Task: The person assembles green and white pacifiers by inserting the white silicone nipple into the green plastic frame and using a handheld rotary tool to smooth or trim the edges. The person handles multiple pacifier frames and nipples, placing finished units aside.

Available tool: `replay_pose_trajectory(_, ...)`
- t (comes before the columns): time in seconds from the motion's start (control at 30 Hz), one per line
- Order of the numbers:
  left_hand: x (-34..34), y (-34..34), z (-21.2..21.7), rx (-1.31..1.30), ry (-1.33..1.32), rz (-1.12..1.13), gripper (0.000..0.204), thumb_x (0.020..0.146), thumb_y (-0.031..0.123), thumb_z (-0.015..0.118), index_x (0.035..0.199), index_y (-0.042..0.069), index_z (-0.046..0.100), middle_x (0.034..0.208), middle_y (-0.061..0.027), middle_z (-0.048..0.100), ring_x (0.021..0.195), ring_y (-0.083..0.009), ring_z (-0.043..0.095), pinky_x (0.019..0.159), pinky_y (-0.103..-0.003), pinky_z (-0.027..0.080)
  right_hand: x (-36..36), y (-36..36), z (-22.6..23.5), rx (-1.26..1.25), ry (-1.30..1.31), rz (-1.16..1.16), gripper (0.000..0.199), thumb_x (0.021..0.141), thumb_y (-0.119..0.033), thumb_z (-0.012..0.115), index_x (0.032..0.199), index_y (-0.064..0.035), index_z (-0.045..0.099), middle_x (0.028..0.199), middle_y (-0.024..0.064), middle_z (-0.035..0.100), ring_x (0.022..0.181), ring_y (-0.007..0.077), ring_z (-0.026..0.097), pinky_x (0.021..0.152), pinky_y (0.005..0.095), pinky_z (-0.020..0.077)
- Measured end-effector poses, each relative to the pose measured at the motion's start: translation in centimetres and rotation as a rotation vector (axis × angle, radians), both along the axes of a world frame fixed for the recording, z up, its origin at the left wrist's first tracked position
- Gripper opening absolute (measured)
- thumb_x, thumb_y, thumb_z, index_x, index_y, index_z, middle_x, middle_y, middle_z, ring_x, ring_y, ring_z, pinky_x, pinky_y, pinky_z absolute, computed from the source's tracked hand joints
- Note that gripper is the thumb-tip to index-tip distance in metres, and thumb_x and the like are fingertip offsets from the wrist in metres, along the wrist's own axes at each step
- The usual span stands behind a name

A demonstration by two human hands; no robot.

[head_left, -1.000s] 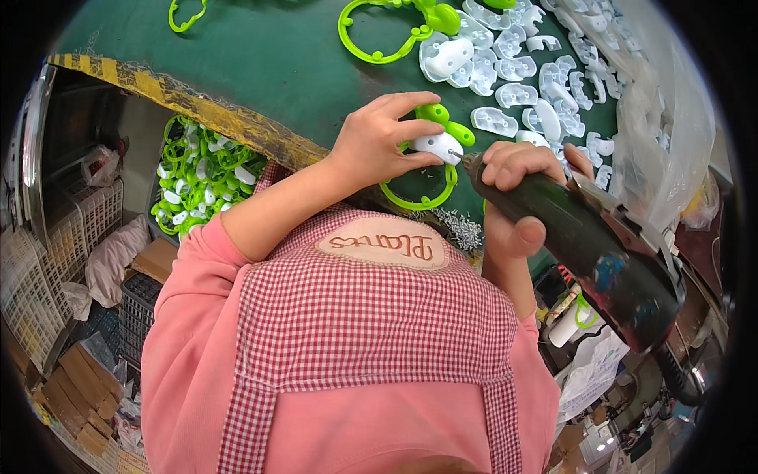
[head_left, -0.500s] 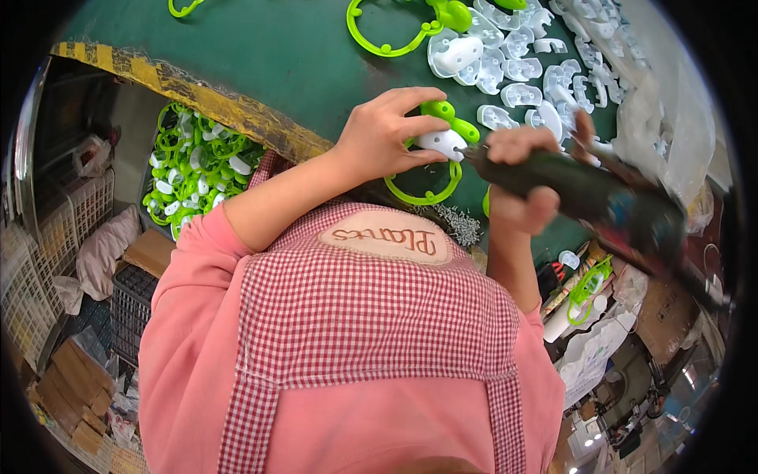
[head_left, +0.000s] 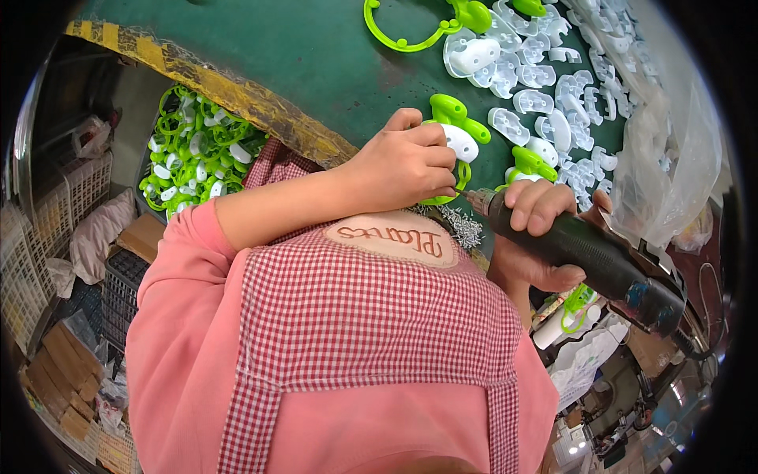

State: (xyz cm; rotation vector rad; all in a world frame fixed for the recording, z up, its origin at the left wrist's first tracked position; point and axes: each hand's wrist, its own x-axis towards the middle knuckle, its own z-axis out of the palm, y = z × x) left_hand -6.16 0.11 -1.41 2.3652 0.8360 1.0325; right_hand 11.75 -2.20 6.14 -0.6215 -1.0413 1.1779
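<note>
My left hand (head_left: 404, 164) grips a green and white plastic toy part (head_left: 456, 136) with a green ring below it, held just above the green table (head_left: 316, 63). My right hand (head_left: 537, 225) is wrapped around a dark electric screwdriver (head_left: 588, 257), whose tip points left at the part near my left fingers. A small heap of screws (head_left: 462, 225) lies under the tool's tip. Another green and white assembled piece (head_left: 529, 164) sits just right of the held part.
Several white plastic shells (head_left: 553, 87) and a green ring piece (head_left: 410, 35) lie at the back of the table. A bin of green and white parts (head_left: 197, 150) stands left below the yellow-taped table edge (head_left: 237, 95). A clear plastic bag (head_left: 663, 174) is at the right.
The screwdriver has swung from a steep slant down to near level, its tip now by the held part. My left hand keeps hold of the part.
</note>
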Motion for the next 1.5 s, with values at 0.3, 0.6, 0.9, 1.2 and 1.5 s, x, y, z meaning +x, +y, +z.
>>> replay_pose_trajectory(0.3,-1.1,0.8,0.4,0.180,0.140,0.069,0.021,0.069,0.035,0.071,0.077,0.019,0.061,0.081,0.0083,0.056,0.084,-0.0100,0.054,0.083,-0.035,0.031,-0.8,1.3,1.1,0.114,-0.010,0.131,0.090,0.077,-0.055,0.072,0.144,-0.0149,0.027,0.078,0.0088,0.058,0.065,0.0229,0.057,0.068,0.0429,0.0472)
replay_pose_trajectory(0.6,-1.0,2.0,0.9,0.047,0.033,0.108,0.030,0.061,0.033,0.080,0.081,0.016,0.065,0.098,0.0071,0.064,0.095,-0.0134,0.059,0.087,-0.038,0.033,-1.9,1.9,1.2,0.104,-0.221,-0.005,0.089,0.079,-0.074,0.056,0.144,-0.0190,0.029,0.077,0.0026,0.051,0.063,0.0172,0.053,0.069,0.0378,0.0457)
replay_pose_trajectory(0.9,-0.7,4.0,-1.5,-0.127,-0.011,0.074,0.031,0.062,0.023,0.081,0.091,0.017,0.072,0.117,0.0030,0.065,0.106,-0.0157,0.061,0.102,-0.047,0.037,-1.8,3.5,-0.7,0.031,-0.267,0.188,0.071,0.077,-0.036,0.081,0.128,-0.0035,0.045,0.084,0.0122,0.062,0.080,0.0256,0.061,0.079,0.0393,0.0502)
replay_pose_trajectory(1.2,-0.6,4.2,-1.8,-0.124,-0.031,0.048,0.031,0.063,0.024,0.080,0.092,0.018,0.072,0.117,0.0020,0.065,0.104,-0.0161,0.063,0.099,-0.045,0.041,-1.9,5.6,-2.3,0.187,-0.376,0.324,0.085,0.076,-0.065,0.068,0.125,-0.0071,0.030,0.077,0.0090,0.054,0.066,0.0205,0.055,0.068,0.0388,0.0491)
replay_pose_trajectory(1.5,-1.3,3.5,0.2,-0.257,-0.208,0.063,0.043,0.062,0.008,0.079,0.103,0.014,0.066,0.128,-0.0080,0.057,0.117,-0.0298,0.055,0.098,-0.042,0.042,-1.6,1.2,-2.6,-0.124,-0.107,-0.005,0.086,0.074,-0.057,0.075,0.125,-0.0023,0.033,0.073,0.0094,0.055,0.063,0.0223,0.057,0.067,0.0371,0.0494)
